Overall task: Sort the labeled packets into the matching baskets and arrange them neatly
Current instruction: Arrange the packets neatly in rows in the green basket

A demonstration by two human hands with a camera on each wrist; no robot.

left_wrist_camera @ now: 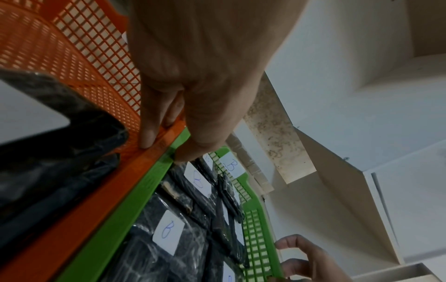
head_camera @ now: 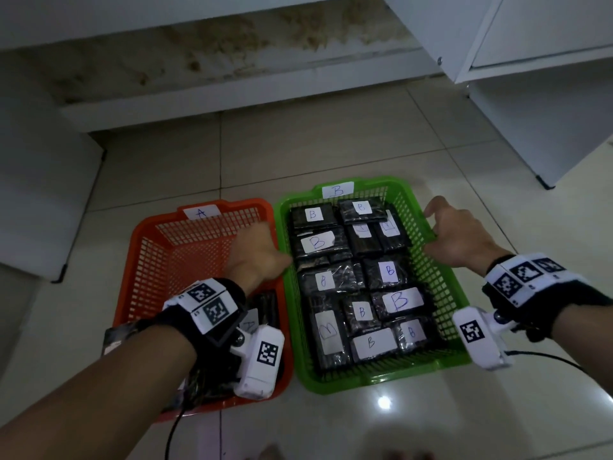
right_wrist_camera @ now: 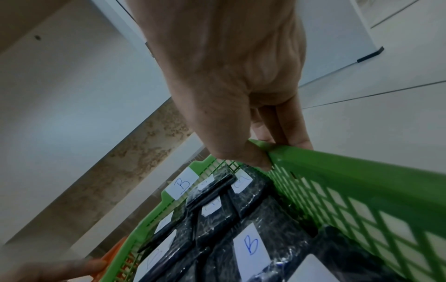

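Head view, left to right: orange basket labeled A sits on the tiled floor, mostly bare mesh with a few dark packets at its near end, touching the green basket labeled B, which is packed with B packets laid flat in rough rows. Left hand sits on the adjoining rims, fingers inside the orange wall and thumb over the green rim, gripping both edges. Right hand clamps the green basket's right rim, thumb inside, fingers outside.
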